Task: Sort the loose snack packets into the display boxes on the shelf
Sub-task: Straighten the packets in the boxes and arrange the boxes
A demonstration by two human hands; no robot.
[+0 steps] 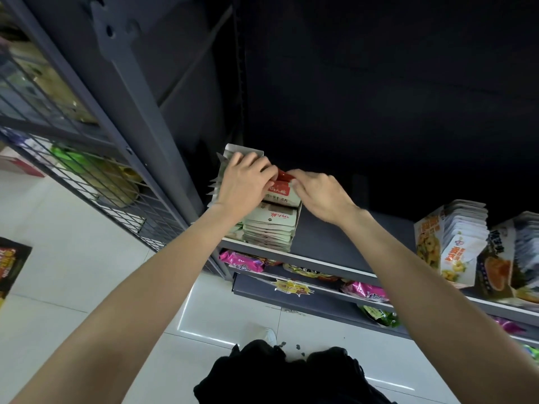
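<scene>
A white display box stands at the left end of the dark shelf, packed with a row of white snack packets. At the back of that row, my left hand and my right hand both pinch a red-and-white snack packet from either side, holding it upright among the others. My left hand also covers the box's rear packets, so the packets under it are hidden.
Two more display boxes full of packets stand at the right of the shelf, with bare shelf between them and the white box. Pink and yellow bags lie on lower shelves. A wire-mesh rack stands left.
</scene>
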